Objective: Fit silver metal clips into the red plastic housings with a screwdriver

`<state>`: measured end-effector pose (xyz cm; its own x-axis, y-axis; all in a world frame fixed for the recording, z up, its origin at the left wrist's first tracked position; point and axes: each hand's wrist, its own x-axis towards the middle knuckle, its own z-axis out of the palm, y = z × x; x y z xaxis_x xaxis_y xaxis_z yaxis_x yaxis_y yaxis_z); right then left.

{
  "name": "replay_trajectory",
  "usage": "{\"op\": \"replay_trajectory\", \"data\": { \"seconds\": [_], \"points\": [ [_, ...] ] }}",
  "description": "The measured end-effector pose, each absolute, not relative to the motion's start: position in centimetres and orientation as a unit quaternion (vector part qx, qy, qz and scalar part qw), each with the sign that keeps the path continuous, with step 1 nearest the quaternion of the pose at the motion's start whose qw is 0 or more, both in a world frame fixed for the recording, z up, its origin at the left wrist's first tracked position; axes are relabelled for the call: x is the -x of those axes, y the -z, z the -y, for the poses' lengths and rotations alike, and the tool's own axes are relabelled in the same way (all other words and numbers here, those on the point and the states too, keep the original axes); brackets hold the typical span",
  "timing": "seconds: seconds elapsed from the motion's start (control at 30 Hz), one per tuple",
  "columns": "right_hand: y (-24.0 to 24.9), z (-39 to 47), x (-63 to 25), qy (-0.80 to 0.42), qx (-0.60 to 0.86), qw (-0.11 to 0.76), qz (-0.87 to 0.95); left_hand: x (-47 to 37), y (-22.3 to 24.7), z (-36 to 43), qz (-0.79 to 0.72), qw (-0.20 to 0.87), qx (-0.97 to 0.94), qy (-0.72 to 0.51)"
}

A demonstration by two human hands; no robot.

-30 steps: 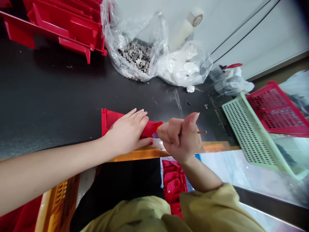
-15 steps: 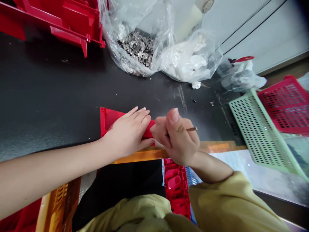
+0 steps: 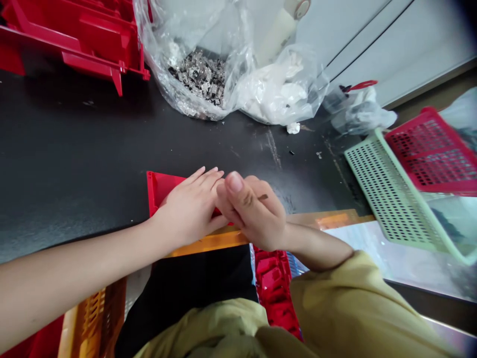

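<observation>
My left hand (image 3: 192,206) lies flat over a red plastic part (image 3: 164,188) at the table's near edge, fingers stretched out and thumb apart. The part's left end shows; much of the rest is under my hands. Closed in a fist, my right hand (image 3: 255,214) grips a thin tool (image 3: 263,197), of which only a narrow brownish end sticks out behind the fingers. The tool's other end and its kind are hidden. Both hands meet over the right part of the red piece, my right fist against my left fingers.
A clear bag of small metallic-looking pieces (image 3: 203,77) stands at the back beside a bag of white pieces (image 3: 283,94). Larger red plastic parts (image 3: 85,37) lie back left. At right are a green basket (image 3: 395,194) and a red basket (image 3: 432,149). Orange edging (image 3: 328,218) runs along the near side.
My right fist has moved left, closer against my left hand, and less of the tool shows. My left hand stays on the red part. The whole view has shifted slightly.
</observation>
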<state>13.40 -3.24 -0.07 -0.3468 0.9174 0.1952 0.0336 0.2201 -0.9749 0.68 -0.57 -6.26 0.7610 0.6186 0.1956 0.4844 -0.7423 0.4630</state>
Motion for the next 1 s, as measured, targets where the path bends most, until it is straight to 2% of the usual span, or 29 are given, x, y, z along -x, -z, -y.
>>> {"op": "replay_trajectory", "data": {
  "seconds": [0.13,0.2,0.5,0.73,1.0],
  "points": [
    [-0.9,2.4,-15.1,-0.568,0.333,0.570,0.491,-0.7,6.0,0.4,-0.285,0.168,-0.932,-0.147],
    [-1.6,1.9,-16.0,-0.561,0.305,0.603,0.479,-0.8,5.9,0.5,-0.285,0.150,-0.933,-0.159],
    [0.2,1.4,-15.8,-0.538,0.354,0.589,0.488,-0.9,5.6,0.4,-0.285,0.156,-0.934,-0.147],
    [1.1,1.9,-15.5,-0.527,0.333,0.583,0.521,-0.9,5.5,0.4,-0.286,0.165,-0.934,-0.135],
    [1.0,1.5,-15.5,-0.543,0.354,0.512,0.564,-0.8,5.7,0.4,-0.284,0.166,-0.931,-0.156]
  ]
}}
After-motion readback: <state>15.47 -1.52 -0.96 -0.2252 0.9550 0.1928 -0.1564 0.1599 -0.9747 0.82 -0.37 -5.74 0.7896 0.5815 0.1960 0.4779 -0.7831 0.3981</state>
